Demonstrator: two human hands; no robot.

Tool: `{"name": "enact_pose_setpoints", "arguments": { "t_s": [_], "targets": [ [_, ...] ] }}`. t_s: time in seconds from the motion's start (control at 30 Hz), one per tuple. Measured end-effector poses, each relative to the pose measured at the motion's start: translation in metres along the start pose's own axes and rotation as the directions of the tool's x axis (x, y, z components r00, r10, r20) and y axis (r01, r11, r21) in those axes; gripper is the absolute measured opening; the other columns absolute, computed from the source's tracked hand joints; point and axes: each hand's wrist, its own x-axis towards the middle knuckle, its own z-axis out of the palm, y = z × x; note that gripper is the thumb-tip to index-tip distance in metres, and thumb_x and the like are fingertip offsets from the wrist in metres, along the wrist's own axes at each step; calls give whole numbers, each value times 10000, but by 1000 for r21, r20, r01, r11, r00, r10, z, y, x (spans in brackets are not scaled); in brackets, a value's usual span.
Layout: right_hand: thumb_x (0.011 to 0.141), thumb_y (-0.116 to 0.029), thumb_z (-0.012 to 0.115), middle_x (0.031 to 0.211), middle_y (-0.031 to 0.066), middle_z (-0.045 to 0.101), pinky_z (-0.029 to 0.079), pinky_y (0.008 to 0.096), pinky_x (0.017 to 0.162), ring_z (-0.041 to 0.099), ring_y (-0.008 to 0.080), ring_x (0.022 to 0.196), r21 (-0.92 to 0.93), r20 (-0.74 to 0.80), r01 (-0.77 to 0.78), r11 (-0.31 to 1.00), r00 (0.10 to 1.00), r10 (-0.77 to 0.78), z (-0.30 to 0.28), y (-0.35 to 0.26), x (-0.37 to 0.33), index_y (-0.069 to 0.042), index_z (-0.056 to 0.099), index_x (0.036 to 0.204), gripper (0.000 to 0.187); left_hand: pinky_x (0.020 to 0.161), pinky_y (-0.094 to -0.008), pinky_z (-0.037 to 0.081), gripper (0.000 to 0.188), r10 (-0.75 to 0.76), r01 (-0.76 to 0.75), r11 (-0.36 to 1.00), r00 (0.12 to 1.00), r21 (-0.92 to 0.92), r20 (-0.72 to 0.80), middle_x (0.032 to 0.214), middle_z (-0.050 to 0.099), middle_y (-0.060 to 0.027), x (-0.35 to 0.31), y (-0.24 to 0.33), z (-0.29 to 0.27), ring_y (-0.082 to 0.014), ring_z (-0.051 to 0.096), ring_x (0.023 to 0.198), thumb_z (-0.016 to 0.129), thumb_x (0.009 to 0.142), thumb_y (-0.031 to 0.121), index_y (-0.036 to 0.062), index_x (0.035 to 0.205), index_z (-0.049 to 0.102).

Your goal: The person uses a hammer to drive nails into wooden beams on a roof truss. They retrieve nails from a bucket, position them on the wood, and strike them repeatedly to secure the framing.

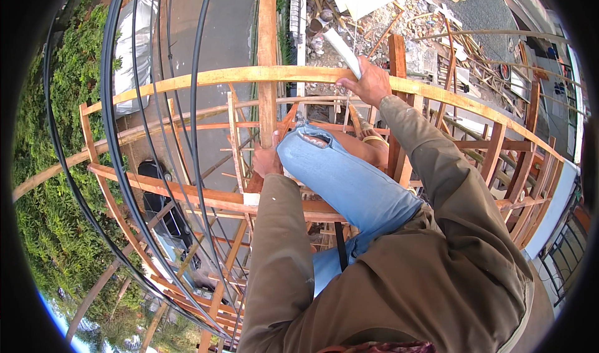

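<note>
My right hand (370,83) is closed around the white handle (342,52) of a hammer, whose rusty brown head (317,26) points away from me. That hand is at the long curved-looking wooden rail (249,74) crossing in front of me. Lower and to the left, my left hand (267,160) grips an upright wooden post (267,103), its fingers partly hidden behind the wood. Between my arms is my bent leg in torn blue jeans (349,172). A sandalled foot (374,140) rests among the timbers.
Wooden scaffolding surrounds me, with a lower rail (175,189) on the left and posts (494,153) on the right. Black cables (107,60) run close by on the left. Far below lie a street, a covered vehicle (134,50), a dark car (165,197) and rubble (405,32).
</note>
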Motion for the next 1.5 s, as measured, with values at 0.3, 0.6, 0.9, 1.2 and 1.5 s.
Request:
{"name": "enact_pose_setpoints", "arguments": {
  "t_s": [0.3,0.6,0.9,1.2,1.5],
  "targets": [
    [942,-475,640,987,218,623,473,500,832,613,405,921,9,32,132,991,991,-132,4,28,20,0,594,1156,523,877,-517,531,787,-33,35,999,994,-17,102,1010,717,-253,-4,7,-16,-426,686,1002,620,785,762,62,1134,707],
    [990,-464,604,826,23,579,448,221,510,521,62,619,545,-129,-69,836,978,165,-149,-54,158,-2,622,1093,474,908,-501,517,793,-90,94,995,983,-16,163,1049,718,-239,-3,5,-20,-397,675,1051,633,797,727,68,1236,671],
    [1013,-236,541,701,39,509,406,298,376,470,124,459,417,496,-358,835,860,121,-49,-99,111,14,473,1061,263,905,-502,521,730,-64,71,996,992,-61,105,1054,724,-219,12,-12,-21,-401,677,1038,637,794,712,153,1263,670],
    [910,-240,572,609,111,632,506,379,509,614,200,500,179,723,-230,957,690,30,-28,-69,70,56,633,735,350,813,-537,535,735,-9,8,1000,1000,26,11,923,730,-243,-6,19,-12,-432,703,918,651,793,712,23,1031,748],
    [873,-324,654,960,221,625,394,521,936,623,367,942,100,-104,28,995,994,-17,23,-35,18,0,562,1035,374,800,-504,515,840,27,-22,990,999,-141,33,935,709,-288,-1,4,16,-443,676,882,634,846,675,-150,998,679]
  ]
}}
